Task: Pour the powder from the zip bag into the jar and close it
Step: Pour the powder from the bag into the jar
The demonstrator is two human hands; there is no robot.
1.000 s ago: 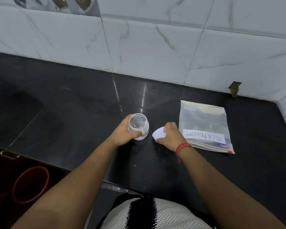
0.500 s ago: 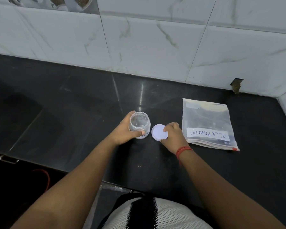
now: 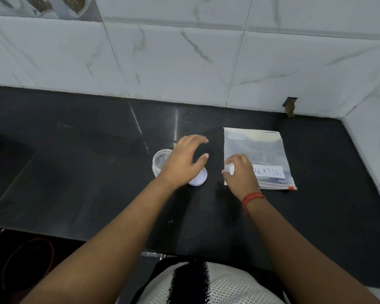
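A small clear jar (image 3: 160,160) stands open on the black counter (image 3: 86,172), partly hidden by my left hand. Its white lid (image 3: 199,178) lies flat on the counter just right of the jar. My left hand (image 3: 184,161) hovers above jar and lid with fingers spread and holds nothing. A clear zip bag (image 3: 257,150) with a white label reading MILK POWDER lies flat to the right. My right hand (image 3: 239,172) rests on the bag's near left corner, its fingers curled at the edge.
A white marble-tiled wall (image 3: 184,62) runs behind the counter and turns a corner at the right. A small hole (image 3: 290,106) sits in the wall base. An orange bucket (image 3: 29,260) stands on the floor below the counter's front edge at left.
My left hand let go of the jar and lifted over it to the right. My right hand left the lid on the counter and moved onto the bag's corner.
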